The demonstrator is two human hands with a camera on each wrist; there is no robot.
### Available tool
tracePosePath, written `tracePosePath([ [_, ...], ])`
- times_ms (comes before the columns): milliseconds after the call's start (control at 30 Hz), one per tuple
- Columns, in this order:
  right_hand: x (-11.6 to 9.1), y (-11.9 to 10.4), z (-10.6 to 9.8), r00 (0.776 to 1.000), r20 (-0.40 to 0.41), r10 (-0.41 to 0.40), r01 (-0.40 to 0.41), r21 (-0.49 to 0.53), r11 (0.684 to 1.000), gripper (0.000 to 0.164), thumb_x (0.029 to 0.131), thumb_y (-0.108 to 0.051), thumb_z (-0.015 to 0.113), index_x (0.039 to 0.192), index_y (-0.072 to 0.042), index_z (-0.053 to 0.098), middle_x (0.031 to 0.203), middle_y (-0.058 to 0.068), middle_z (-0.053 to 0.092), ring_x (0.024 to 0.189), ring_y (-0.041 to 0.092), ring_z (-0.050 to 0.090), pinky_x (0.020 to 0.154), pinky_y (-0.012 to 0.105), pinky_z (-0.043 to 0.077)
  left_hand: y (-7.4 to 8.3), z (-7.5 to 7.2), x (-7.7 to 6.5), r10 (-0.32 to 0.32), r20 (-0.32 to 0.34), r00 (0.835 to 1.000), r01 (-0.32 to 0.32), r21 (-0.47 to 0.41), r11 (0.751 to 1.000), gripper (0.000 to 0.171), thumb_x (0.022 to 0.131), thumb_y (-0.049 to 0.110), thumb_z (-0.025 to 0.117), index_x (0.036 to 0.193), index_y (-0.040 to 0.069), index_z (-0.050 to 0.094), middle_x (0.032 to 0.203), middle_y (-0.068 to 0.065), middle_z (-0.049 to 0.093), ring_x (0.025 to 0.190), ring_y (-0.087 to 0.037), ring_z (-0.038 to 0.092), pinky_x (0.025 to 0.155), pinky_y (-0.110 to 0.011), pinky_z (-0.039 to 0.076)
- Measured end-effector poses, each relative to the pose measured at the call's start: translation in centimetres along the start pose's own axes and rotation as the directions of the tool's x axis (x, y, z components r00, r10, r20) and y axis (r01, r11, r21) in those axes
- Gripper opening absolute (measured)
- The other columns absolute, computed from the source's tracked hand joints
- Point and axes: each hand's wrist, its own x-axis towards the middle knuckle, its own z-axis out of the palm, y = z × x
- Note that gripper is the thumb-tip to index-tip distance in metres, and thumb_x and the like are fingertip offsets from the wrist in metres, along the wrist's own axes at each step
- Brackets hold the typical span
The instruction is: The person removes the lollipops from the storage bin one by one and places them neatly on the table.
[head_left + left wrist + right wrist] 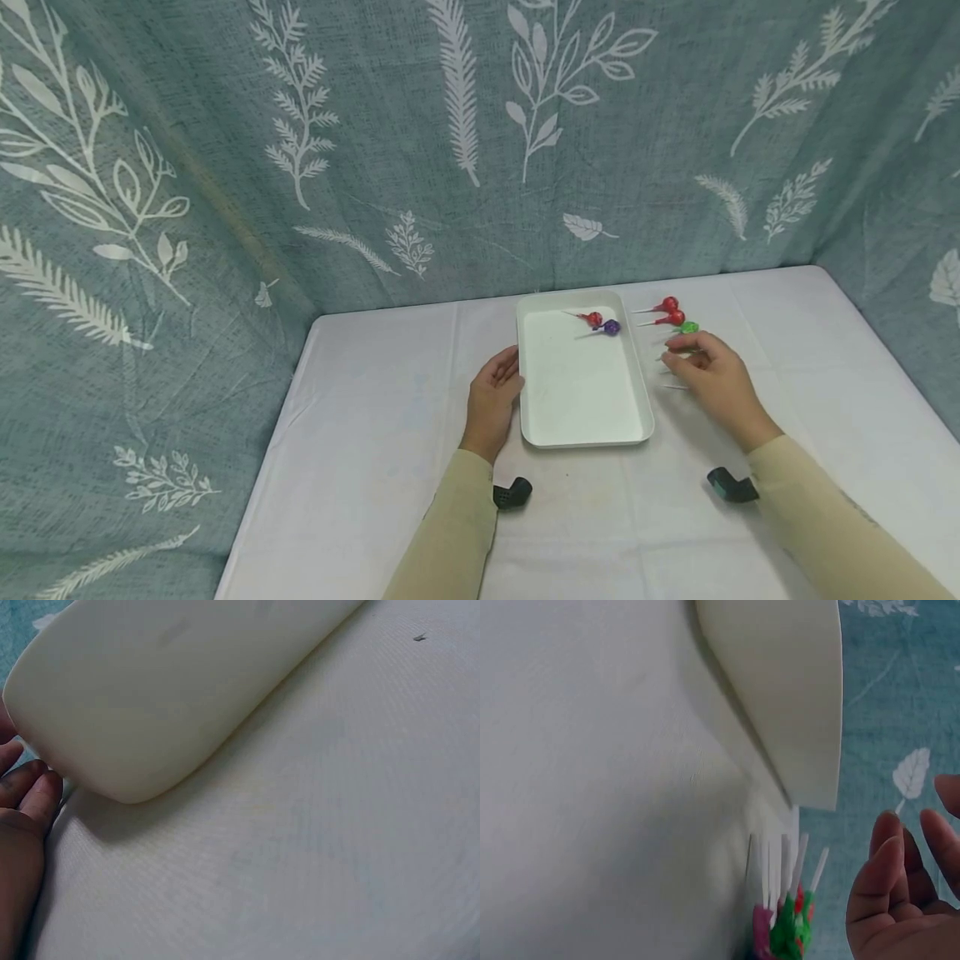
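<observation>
A white rectangular tray (587, 392) holds a red lollipop (594, 319) and a purple lollipop (611, 327) near its far end. My left hand (495, 398) rests against the tray's left side, with fingertips at the outer wall, as the left wrist view also shows. To the right of the tray, my right hand (708, 375) hovers over a row of lollipops, its fingers bent and a gap showing between them in the right wrist view. Two red lollipops (670, 318) and a green lollipop (688, 328) lie beyond it. Sticks of others poke out from under the hand, their heads hidden.
A white cloth covers the table (375, 433). Patterned blue-green curtains (420, 150) hang behind it and at both sides. Black devices (513, 493) sit at both wrists. In the right wrist view, pink, green and red wrapped heads (784, 934) bunch together below the tray.
</observation>
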Motion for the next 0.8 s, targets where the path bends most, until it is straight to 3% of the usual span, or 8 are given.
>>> tracePosePath([
  [533, 1.7, -2.3, 3.0, 0.995, 0.101, -0.008, 0.002, 0.064, 0.998, 0.037, 0.108, -0.021, 0.070, 0.137, 0.003, 0.064, 0.133, 0.020, 0.065, 0.102, 0.029, 0.063, 0.076, 0.020, 0.056, 0.0, -0.1, 0.1, -0.005, -0.003, 1.000, 0.005, 0.003, 1.000, 0.047, 0.106, 0.000, 0.061, 0.153, 0.005, 0.059, 0.150, -0.009, 0.064, 0.141, -0.021, 0.058, 0.114, -0.028, 0.049],
  [800, 2.9, -3.3, 4.8, 0.989, 0.144, 0.020, -0.035, 0.106, 0.994, 0.044, 0.108, -0.026, 0.071, 0.142, 0.000, 0.062, 0.139, 0.017, 0.062, 0.107, 0.031, 0.060, 0.082, 0.028, 0.057, 0.1, 0.1, 0.1, -0.012, -0.013, 1.000, 0.012, 0.006, 1.000, 0.047, 0.106, 0.001, 0.062, 0.152, 0.007, 0.061, 0.149, -0.007, 0.064, 0.140, -0.019, 0.059, 0.114, -0.028, 0.050],
])
